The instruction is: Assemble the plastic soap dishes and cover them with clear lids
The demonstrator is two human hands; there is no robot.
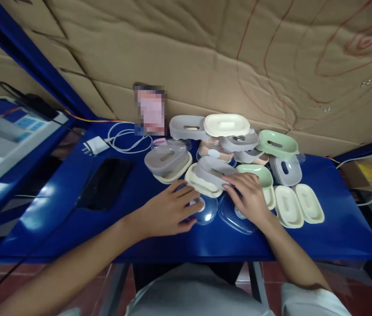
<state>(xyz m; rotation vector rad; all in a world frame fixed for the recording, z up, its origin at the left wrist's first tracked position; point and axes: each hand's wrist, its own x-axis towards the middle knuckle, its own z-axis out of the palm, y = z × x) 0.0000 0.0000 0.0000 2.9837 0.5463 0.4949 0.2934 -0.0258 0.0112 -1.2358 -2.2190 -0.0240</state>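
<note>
On a blue table (159, 237), my left hand (169, 210) rests palm down with fingers curled over a clear oval lid (207, 213). My right hand (248, 195) lies flat on a second clear lid (235, 221), fingertips reaching toward a grey soap-dish part (214, 169) stacked on a cream tray (194, 180). Behind them lies a pile of grey, cream, green and pink oval dish parts. A green dish (258, 173) sits just beyond my right fingers.
Two cream oval trays (299, 205) lie at the right. A dark phone (106, 182) lies flat at the left, with a white charger and coiled cable (123, 140) behind it. A cardboard wall (205, 57) backs the table. A machine (4, 140) stands far left.
</note>
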